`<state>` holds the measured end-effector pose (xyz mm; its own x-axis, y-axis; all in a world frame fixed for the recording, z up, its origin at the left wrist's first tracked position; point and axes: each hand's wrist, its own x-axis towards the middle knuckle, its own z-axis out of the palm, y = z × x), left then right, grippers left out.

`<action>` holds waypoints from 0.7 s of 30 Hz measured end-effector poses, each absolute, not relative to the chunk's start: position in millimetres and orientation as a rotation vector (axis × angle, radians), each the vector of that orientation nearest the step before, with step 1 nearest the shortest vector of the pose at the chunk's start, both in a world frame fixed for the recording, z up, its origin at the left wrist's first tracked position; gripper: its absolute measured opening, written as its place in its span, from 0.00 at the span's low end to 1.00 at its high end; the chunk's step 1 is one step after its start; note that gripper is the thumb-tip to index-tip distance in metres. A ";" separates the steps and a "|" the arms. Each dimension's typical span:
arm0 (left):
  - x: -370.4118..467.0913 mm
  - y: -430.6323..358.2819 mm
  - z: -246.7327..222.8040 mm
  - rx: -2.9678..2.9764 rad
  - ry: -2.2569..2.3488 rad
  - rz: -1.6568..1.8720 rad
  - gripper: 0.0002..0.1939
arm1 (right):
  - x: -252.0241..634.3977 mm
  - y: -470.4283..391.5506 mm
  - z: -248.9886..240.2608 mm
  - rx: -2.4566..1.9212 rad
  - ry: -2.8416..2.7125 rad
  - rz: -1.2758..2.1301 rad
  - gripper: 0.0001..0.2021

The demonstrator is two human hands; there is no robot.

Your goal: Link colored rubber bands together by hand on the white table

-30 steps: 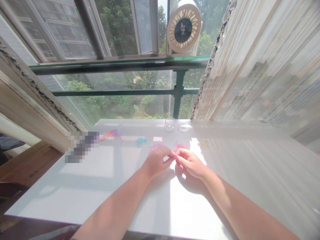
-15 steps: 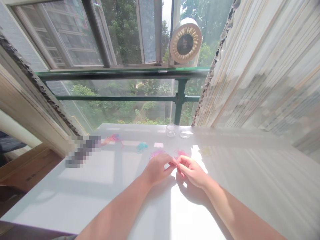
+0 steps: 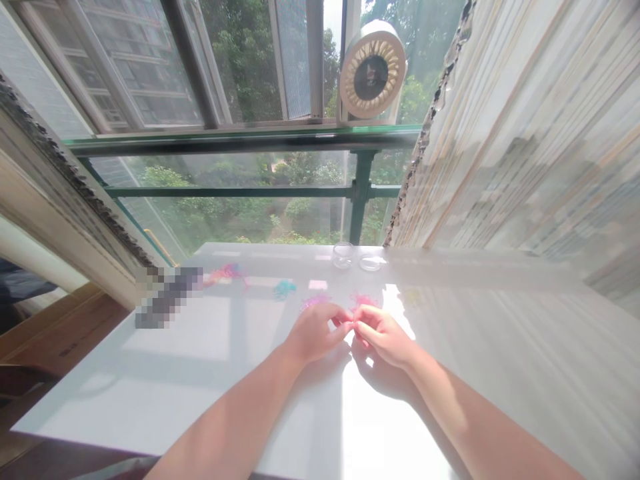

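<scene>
My left hand (image 3: 319,331) and my right hand (image 3: 381,333) meet over the white table (image 3: 190,387), fingertips pinched together and touching. Whatever sits between the fingertips is too small to make out. Just beyond my left hand lies a small purple-pink tangle of thin strands (image 3: 316,301), partly covered by the hand. A red-pink tangle (image 3: 363,300) is right behind my right hand. Farther left rests a teal tangle (image 3: 285,288).
A mixed pink and orange bundle of strands (image 3: 226,272) lies at the back left beside a blurred-out patch. Two clear round dishes (image 3: 343,256) stand near the back edge. A faint yellowish pile (image 3: 413,296) is to the right. Curtains (image 3: 500,167) border the table.
The whole view has shifted slightly. Both hands stay pinched together at nearly the same place, with the fingertips a little closer and the left fingers slightly bent.
</scene>
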<state>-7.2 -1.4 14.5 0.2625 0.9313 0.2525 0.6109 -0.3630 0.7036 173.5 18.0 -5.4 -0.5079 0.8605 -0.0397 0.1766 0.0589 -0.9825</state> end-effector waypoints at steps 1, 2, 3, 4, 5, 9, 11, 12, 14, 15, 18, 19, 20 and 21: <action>-7.3 -1.3 14.6 2.069 1.395 0.900 0.07 | 173.4 18.2 -5.6 -1.037 -1.752 1.489 0.09; -7.3 -1.2 14.7 2.070 1.398 0.897 0.07 | 173.3 18.4 -5.8 -1.033 -1.752 1.486 0.10; -7.4 -1.0 14.8 2.071 1.402 0.894 0.07 | 173.1 18.6 -5.9 -1.028 -1.751 1.482 0.10; -7.6 -0.8 14.8 2.072 1.408 0.891 0.08 | 172.9 18.6 -6.0 -1.025 -1.749 1.477 0.10; -7.7 -0.7 14.8 2.075 1.413 0.888 0.08 | 172.7 18.6 -6.1 -1.023 -1.747 1.473 0.10; -8.2 -0.9 15.1 2.083 1.431 0.872 0.09 | 172.0 17.3 -5.0 -1.040 -1.744 1.469 0.09; -8.4 -1.1 15.1 2.076 1.433 0.865 0.09 | 171.6 16.6 -4.4 -1.051 -1.741 1.455 0.08; -8.5 -1.1 14.9 2.073 1.429 0.862 0.09 | 171.4 16.5 -4.3 -1.052 -1.737 1.450 0.08; -8.7 -1.0 14.0 2.073 1.417 0.870 0.09 | 171.1 16.4 -4.7 -1.046 -1.723 1.453 0.08; -8.9 -0.8 13.4 2.075 1.413 0.880 0.09 | 171.0 16.5 -5.1 -1.041 -1.718 1.458 0.08; -9.3 -0.2 11.5 2.084 1.414 0.908 0.07 | 171.4 17.1 -6.5 -1.026 -1.733 1.439 0.09; -9.5 0.0 11.1 2.085 1.417 0.918 0.07 | 171.7 17.2 -6.7 -1.023 -1.743 1.419 0.08; -9.8 0.2 10.8 2.085 1.417 0.928 0.07 | 172.0 17.3 -6.7 -1.021 -1.750 1.396 0.08; -10.1 0.4 10.9 2.085 1.413 0.939 0.06 | 172.4 17.4 -6.5 -1.021 -1.754 1.374 0.08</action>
<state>-10.1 0.4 10.9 0.2433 0.9274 0.2840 0.6212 -0.3739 0.6887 172.4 17.4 -6.5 -0.4630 0.8853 0.0426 0.1706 0.1361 -0.9759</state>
